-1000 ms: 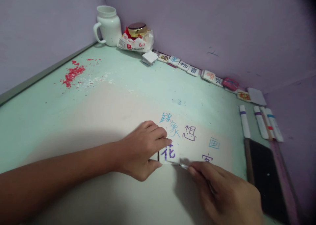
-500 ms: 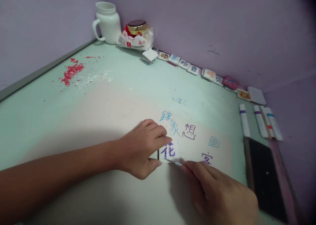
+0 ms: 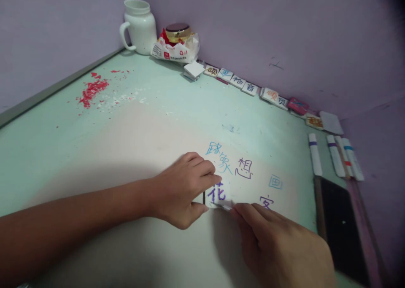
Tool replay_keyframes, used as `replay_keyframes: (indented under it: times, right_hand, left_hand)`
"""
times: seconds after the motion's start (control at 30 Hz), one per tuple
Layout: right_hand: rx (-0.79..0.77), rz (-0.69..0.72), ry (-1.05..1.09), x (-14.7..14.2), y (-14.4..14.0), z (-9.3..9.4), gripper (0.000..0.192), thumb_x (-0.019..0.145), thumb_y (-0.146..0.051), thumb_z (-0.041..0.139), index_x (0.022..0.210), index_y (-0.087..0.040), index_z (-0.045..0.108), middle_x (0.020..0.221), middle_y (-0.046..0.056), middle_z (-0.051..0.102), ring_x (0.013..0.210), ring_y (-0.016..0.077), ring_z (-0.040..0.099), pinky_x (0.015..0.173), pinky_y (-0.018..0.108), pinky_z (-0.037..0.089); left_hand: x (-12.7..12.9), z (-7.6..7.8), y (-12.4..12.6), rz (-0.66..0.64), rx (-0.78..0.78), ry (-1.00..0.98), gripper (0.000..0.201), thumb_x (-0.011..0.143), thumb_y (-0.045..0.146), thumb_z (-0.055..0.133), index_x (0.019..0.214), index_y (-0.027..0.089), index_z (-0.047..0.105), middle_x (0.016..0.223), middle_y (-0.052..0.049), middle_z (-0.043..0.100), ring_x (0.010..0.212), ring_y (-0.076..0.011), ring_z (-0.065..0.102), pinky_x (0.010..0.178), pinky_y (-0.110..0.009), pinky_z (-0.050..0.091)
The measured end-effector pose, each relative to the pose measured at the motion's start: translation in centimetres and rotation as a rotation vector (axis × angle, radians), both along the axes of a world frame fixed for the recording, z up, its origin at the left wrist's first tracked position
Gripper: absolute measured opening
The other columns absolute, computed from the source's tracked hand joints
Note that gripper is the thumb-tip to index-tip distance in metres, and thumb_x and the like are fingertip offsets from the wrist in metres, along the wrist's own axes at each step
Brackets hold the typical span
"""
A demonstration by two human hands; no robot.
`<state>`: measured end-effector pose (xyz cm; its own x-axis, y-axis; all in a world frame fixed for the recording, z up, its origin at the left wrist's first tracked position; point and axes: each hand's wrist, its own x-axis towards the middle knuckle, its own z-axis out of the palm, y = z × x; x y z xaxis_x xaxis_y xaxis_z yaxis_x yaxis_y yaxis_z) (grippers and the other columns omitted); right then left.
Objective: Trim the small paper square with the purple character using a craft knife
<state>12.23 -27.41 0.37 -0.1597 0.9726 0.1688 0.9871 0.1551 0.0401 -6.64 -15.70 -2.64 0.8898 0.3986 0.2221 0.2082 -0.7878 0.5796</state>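
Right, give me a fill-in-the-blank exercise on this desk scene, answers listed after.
1. The left hand pins a small tile bearing a ___ character.
2. The right hand holds a thin blade at the tile's ___ edge.
3. The white mug stands in the far ___ of the table.
4. The crumbs near the left wall are ___.

Answers: purple; near; corner; red

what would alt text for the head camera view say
Two bare hands work on a small white tile bearing a purple character on a pale green table: the left hand pinches it while the right hand holds a thin tool against its lower edge. More lettered tiles, marker pens and a white mug line the purple walls.
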Motion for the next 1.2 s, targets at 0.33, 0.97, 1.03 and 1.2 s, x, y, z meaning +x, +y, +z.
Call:
replay_keyframes:
  times: [0.33, 0.97, 1.03, 1.2]
  right_hand:
    - [-0.068, 0.127, 0.018, 1.6, 1.3, 0.1, 0.023, 0.085, -0.022, 0.046, 0.070, -0.029, 0.061, 0.056, -0.008, 0.068, 0.039, 0.0144, 0.061, 0.036, 0.027, 0.028]
    - [-0.130, -0.364, 0.760, 1.1, -2.3, -2.5, 0.025, 0.093, -0.040, 0.048, 0.091, -0.025, 0.068, 0.073, -0.002, 0.072, 0.063, 0.0138, 0.068, 0.055, 0.020, 0.049]
    - [-0.042, -0.385, 0.746, 0.8, -2.6, -2.8, 0.022, 0.092, -0.039, 0.051, 0.090, -0.025, 0.068, 0.078, -0.002, 0.073, 0.067, 0.0139, 0.068, 0.059, 0.021, 0.050]
    - [0.063, -0.369, 0.696, 0.0, -3.0, -3.4, 0.021, 0.092, -0.036, 0.051, 0.088, -0.025, 0.068, 0.075, -0.001, 0.070, 0.062, 0.0126, 0.064, 0.056, 0.022, 0.046]
  left_hand:
    - [-0.1, -0.2, -0.1, 0.001, -0.001, -0.011, 0.046, 0.072, 0.021, 0.060, 0.116, 0.008, 0.059, 0.103, -0.014, 0.059, 0.095, -0.0270, 0.053, 0.094, -0.045, 0.038]
    - [0.2, -0.6, -0.7, 0.193, 0.186, 0.060, 0.045, 0.083, 0.047, 0.064, 0.109, 0.010, 0.057, 0.076, -0.007, 0.061, 0.072, -0.0246, 0.054, 0.076, -0.043, 0.039]
    - [0.1, -0.4, -0.8, 0.229, 0.168, 0.050, 0.039, 0.080, 0.043, 0.065, 0.102, 0.011, 0.058, 0.082, -0.009, 0.061, 0.076, -0.0261, 0.054, 0.076, -0.043, 0.039]
    - [0.0, 0.0, -0.6, 0.128, 0.153, -0.006, 0.050, 0.080, 0.030, 0.062, 0.124, 0.011, 0.047, 0.129, -0.020, 0.052, 0.108, -0.0330, 0.050, 0.092, -0.048, 0.036]
